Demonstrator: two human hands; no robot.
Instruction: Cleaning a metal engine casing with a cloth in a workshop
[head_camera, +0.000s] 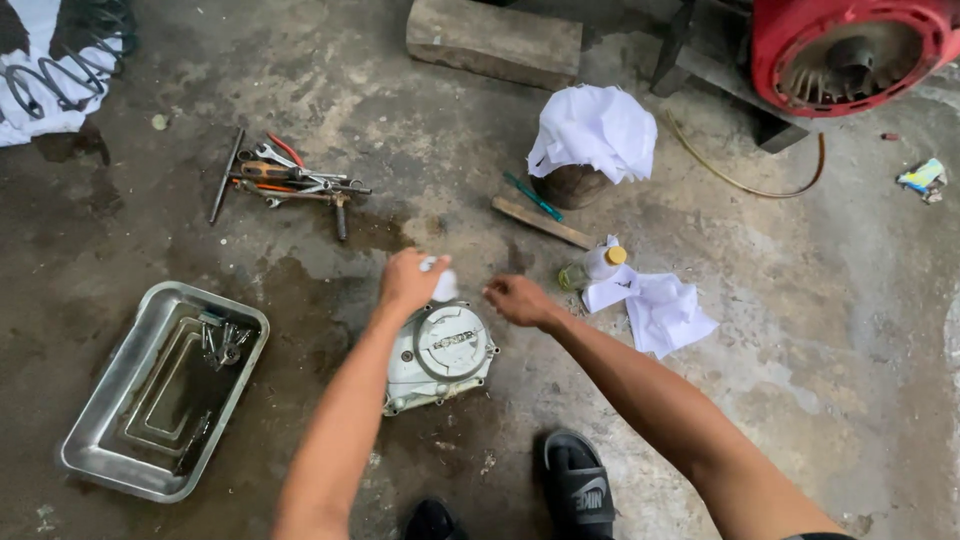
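On the stained concrete floor (820, 300), the left hand (408, 280) hangs just above the top edge of a pale grey engine cover (438, 355). Its fingers are curled shut around a small white object (441, 284), too blurred to say more than that it looks like a wad of cloth or a small container. The right hand (518, 299) hovers just to the right of it, fingers loosely bent and holding nothing, apart from the cover.

The engine cover lies flat near the middle of the floor, its round raised boss facing up with an embossed mark on it. Right of the hands, a small clear bottle with a yellow cap (592, 267) lies on its side touching a crumpled white rag (660, 308). Farther back, another white cloth (593, 130) drapes over a dark round pot (572, 186), with a green-handled tool (532, 196) and a wooden stick (541, 222) beside it.

At the left edge sits a steel tray (100, 420) with a few bolts in one corner. Behind it lies a heap of wrenches and screwdrivers (285, 180). A wooden block (494, 40) lies at the far edge, and a red engine housing (850, 45) fills the far right corner. A black sandal (578, 485) stands at the near edge. Bare floor lies open between the tray and the cover, and widely to the right of the rag.
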